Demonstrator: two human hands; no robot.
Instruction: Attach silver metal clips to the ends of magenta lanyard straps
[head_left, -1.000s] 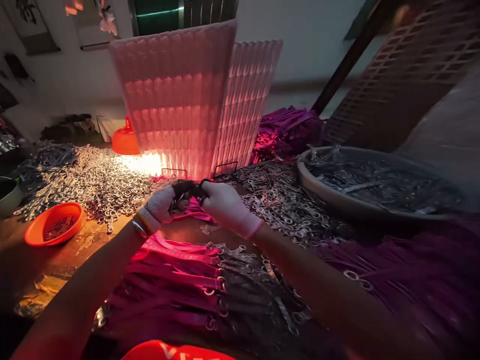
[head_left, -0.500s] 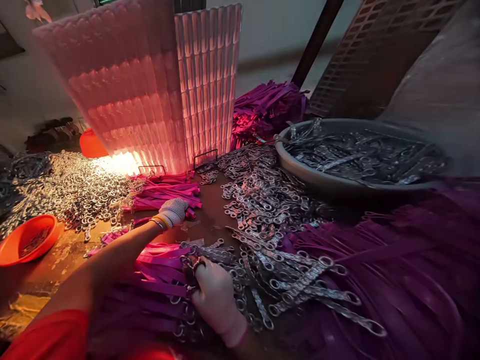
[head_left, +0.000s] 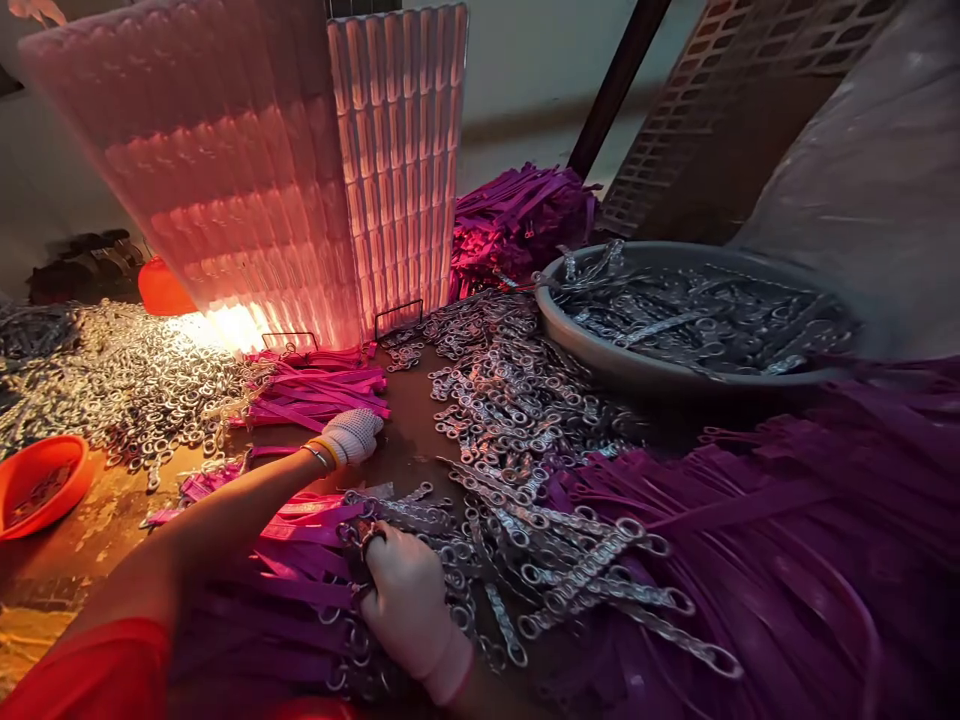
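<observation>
My left hand (head_left: 352,437), in a white knit glove, is closed beside the near right end of a bundle of bright pink-purple straps (head_left: 319,390). Its fingers point away, and whatever they may hold is hidden. My right hand (head_left: 411,605), also gloved, is closed around a dark piece with a ring (head_left: 369,540), whose kind I cannot make out. That hand rests at the ringed ends of a nearer pile of purple straps (head_left: 300,570). Silvery braided pieces with ring ends (head_left: 585,570) lie just to its right.
A grey basin (head_left: 675,375) full of silvery pieces stands at right. More purple straps (head_left: 765,540) heap in front of it. Ribbed translucent panels (head_left: 397,170) stand at the back in wire holders, beside a bright lamp (head_left: 166,288). An orange bowl (head_left: 64,495) sits at left.
The whole view has swung slightly right. Against the pink straps, my left hand has shifted a little right and nearer. My right hand keeps its closed grip in about the same place.
</observation>
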